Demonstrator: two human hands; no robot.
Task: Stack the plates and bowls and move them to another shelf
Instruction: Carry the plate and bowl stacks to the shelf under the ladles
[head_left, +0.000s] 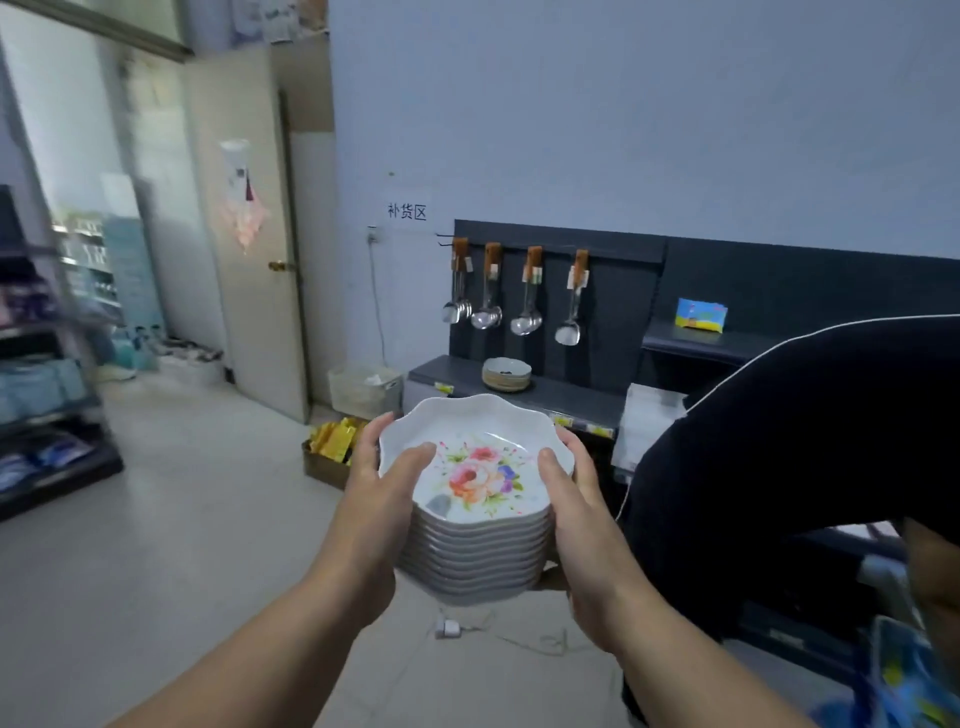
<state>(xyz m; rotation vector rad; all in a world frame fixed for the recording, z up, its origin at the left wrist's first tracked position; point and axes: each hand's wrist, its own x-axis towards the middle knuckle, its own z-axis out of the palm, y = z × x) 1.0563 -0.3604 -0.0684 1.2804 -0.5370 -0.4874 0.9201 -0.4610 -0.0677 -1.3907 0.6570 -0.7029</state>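
Held up in mid-air, near and centre, above the pale floor: a stack of bowls (475, 525), gripped from both sides. White, with wavy scalloped rims. In the top bowl, a printed bouquet of pink, orange and purple flowers with green leaves, plus a grey smudge toward the near-left edge. Below it, tightly nested rims in grey-white bands, perhaps 9 or 10, too close together to count with certainty.

Clasped on the left by the left hand (371, 488), with thumb laid over the top rim and fingers curled round the far side. Clasped on the right by the right hand (576, 499) in the same way, with thumb on the rim. Underside of the stack hidden from view.

Far off, on a dark shelf (571, 402) against the wall, a 2nd stack of bowls (506, 374), set below 4 groups of hanging steel utensils (488, 312). At the right, cut off by the frame edge, a person's dark sleeve (779, 441), covering part of the shelving. At the far left, blurred racks of goods (47, 374), too smeared to identify.
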